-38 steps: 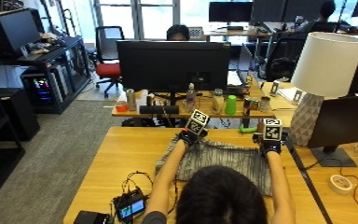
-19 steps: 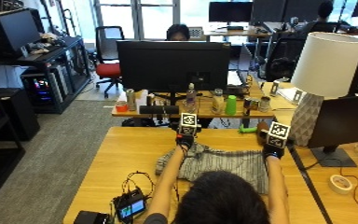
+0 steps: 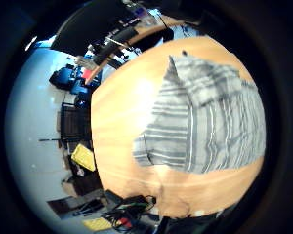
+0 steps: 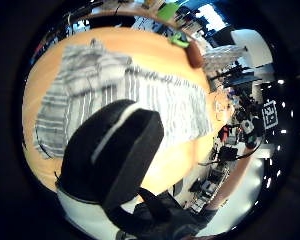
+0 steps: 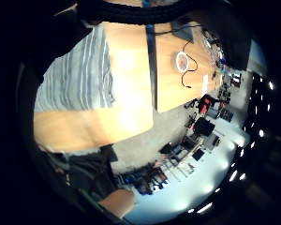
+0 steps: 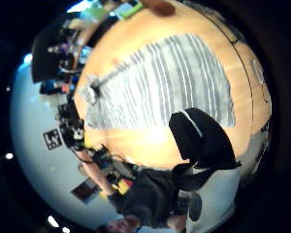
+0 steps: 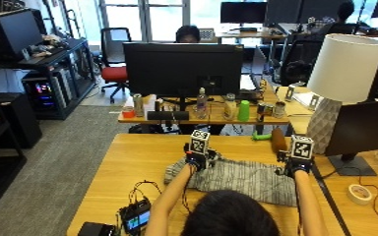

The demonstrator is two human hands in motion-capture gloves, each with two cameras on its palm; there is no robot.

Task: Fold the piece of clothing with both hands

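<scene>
Clothing [image 7: 241,177], a grey striped piece, is being kept spread across the wooden table [image 7: 137,157], its far edge apparently being held at both corners by the left hand [image 7: 197,160] and the right hand [image 7: 298,165] so a fold can be drawn evenly. Whether either grip is actually pinching cloth cannot be told, the fingers being hidden.

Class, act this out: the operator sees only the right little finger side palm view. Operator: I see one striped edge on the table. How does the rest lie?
Observer: The garment is spread flat across the table, but its left end is doubled over.
Operator: Where is the left hand?
Observer: In the outside view the left hand is at the far edge of that doubled end.
</scene>
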